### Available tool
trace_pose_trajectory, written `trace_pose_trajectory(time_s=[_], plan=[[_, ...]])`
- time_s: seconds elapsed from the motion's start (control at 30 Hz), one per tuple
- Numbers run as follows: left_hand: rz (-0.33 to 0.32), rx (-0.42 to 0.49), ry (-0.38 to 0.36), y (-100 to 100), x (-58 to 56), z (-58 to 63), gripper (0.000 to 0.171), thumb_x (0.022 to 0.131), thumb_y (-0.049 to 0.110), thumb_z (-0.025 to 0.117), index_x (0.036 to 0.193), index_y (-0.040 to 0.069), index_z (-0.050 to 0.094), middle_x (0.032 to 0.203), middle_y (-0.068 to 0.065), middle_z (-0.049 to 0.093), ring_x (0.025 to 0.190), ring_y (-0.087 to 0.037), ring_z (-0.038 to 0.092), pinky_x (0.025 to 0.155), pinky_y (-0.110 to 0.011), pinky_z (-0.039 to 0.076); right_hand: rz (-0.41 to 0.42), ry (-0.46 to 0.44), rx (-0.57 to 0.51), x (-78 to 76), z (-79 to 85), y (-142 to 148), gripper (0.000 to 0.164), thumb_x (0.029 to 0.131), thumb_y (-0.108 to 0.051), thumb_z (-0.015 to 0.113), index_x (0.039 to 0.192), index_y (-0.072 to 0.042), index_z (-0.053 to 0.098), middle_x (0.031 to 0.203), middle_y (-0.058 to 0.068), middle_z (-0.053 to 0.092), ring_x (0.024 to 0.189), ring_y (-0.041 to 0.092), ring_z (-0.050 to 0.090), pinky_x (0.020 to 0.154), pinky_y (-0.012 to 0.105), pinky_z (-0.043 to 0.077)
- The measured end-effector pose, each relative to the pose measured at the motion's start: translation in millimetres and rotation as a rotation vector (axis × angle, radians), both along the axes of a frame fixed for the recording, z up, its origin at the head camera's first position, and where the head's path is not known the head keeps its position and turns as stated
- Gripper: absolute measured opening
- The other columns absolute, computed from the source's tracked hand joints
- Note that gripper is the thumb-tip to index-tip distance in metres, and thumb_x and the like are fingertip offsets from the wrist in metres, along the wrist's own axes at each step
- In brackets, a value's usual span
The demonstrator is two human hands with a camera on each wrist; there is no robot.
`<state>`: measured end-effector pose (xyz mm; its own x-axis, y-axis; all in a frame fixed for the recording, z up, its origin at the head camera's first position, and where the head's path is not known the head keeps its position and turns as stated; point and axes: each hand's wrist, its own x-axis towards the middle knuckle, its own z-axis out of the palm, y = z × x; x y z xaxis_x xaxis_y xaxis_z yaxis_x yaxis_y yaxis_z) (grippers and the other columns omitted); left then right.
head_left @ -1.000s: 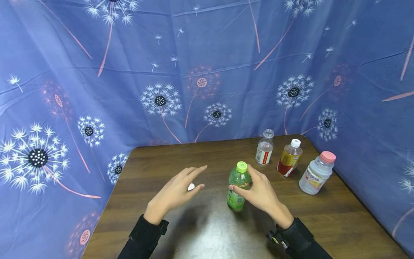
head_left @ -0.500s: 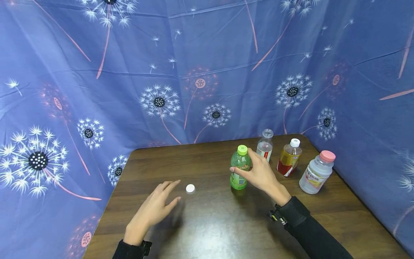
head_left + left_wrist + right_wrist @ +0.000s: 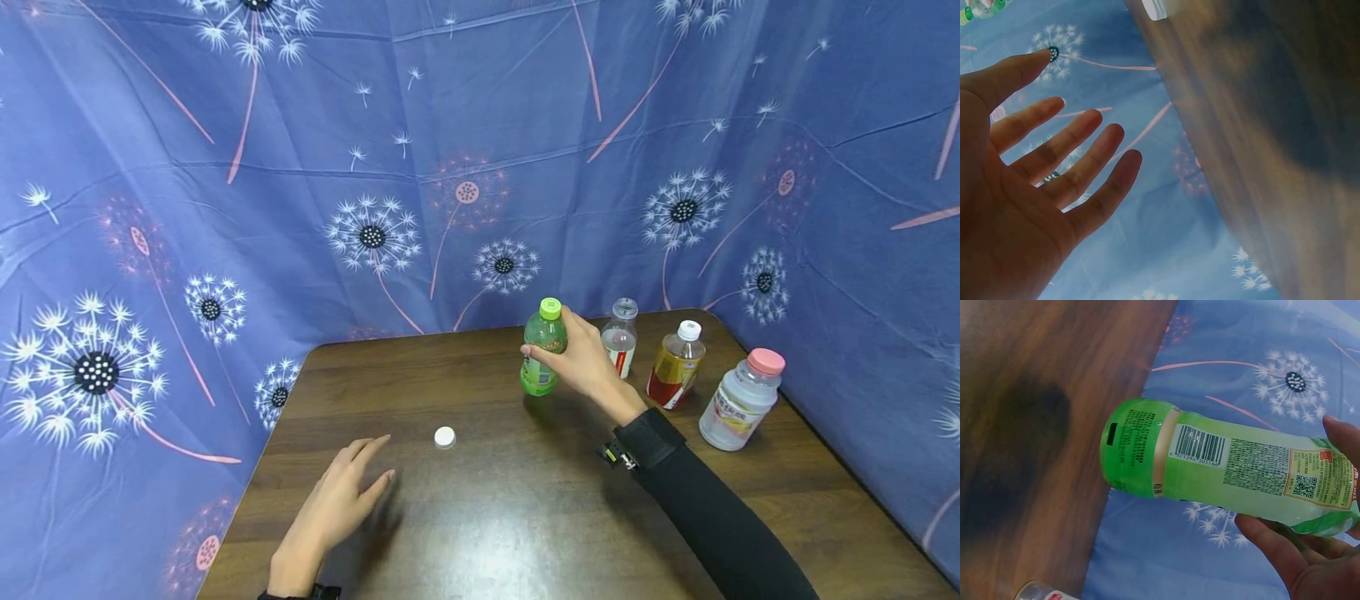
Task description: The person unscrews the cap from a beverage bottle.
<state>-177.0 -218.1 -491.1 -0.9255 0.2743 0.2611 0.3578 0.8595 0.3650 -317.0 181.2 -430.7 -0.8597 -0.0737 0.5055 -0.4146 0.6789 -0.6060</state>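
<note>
My right hand [image 3: 592,358] grips a green plastic bottle [image 3: 536,367] with a lime-green cap, thumb on one side and fingers on the other. The bottle is nearly upright near the back of the table; I cannot tell whether its base touches the wood. In the right wrist view, the bottle's label [image 3: 1254,462] shows a barcode and small print. My left hand [image 3: 330,500] is at the front left, palm bare and fingers spread in the left wrist view. Right of its fingertips lies a white bottle cap [image 3: 445,437] on the table, apart from the hand.
On the right of the brown wooden table [image 3: 480,517] stand an uncapped clear bottle [image 3: 619,340], a white-capped bottle [image 3: 675,367] with a yellow and red label, and a pink-capped whitish bottle [image 3: 738,404]. Blue dandelion-print cloth [image 3: 450,125] hangs behind.
The right hand has carried the green bottle toward the back of the table, lately a little left. My left hand has drawn back toward the front left, uncovering the white cap.
</note>
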Motion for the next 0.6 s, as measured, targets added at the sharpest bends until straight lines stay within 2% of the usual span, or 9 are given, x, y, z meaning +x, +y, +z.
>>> trace_pose_trajectory(time_s=[0.2, 0.33, 0.43, 0.6], plan=[[0.026, 0.026, -0.039, -1.0, 2.6, -9.2, 0.055, 0.096, 0.029, 0.071, 0.146, 0.014, 0.053, 0.141, -0.012, 0.057, 0.13, -0.037, 0.056, 0.102, -0.059, 0.05, -0.027, -0.022, -0.02, -28.1, -0.5, -7.6, 0.067, 0.083, -0.051, 0.08, 0.132, -0.017, 0.052, 0.113, 0.007, 0.065, 0.105, 0.032, 0.068, 0.085, 0.05, 0.058], [0.035, 0.032, -0.033, -2.3, 5.0, -14.2, 0.053, 0.095, 0.031, 0.071, 0.144, 0.015, 0.056, 0.139, -0.009, 0.059, 0.13, -0.034, 0.057, 0.103, -0.057, 0.049, -0.033, -0.069, -0.024, -47.3, -5.3, -11.8, 0.073, 0.084, -0.059, 0.076, 0.136, -0.016, 0.049, 0.117, 0.009, 0.063, 0.107, 0.032, 0.066, 0.086, 0.051, 0.058], [0.039, 0.037, -0.021, -3.6, 6.6, -18.0, 0.053, 0.095, 0.03, 0.072, 0.143, 0.016, 0.056, 0.138, -0.008, 0.06, 0.13, -0.034, 0.057, 0.103, -0.057, 0.049, -0.045, -0.112, -0.011, -60.0, -9.4, -16.0, 0.085, 0.085, -0.065, 0.071, 0.147, -0.014, 0.042, 0.126, 0.012, 0.06, 0.116, 0.035, 0.062, 0.092, 0.053, 0.055], [0.047, 0.042, -0.024, -3.8, 7.7, -21.6, 0.053, 0.095, 0.03, 0.073, 0.143, 0.017, 0.056, 0.138, -0.007, 0.06, 0.129, -0.032, 0.058, 0.103, -0.056, 0.05, -0.061, -0.134, 0.006, -79.6, -14.9, -23.8, 0.091, 0.088, -0.056, 0.073, 0.155, -0.012, 0.031, 0.138, 0.02, 0.052, 0.125, 0.04, 0.056, 0.1, 0.057, 0.051]])
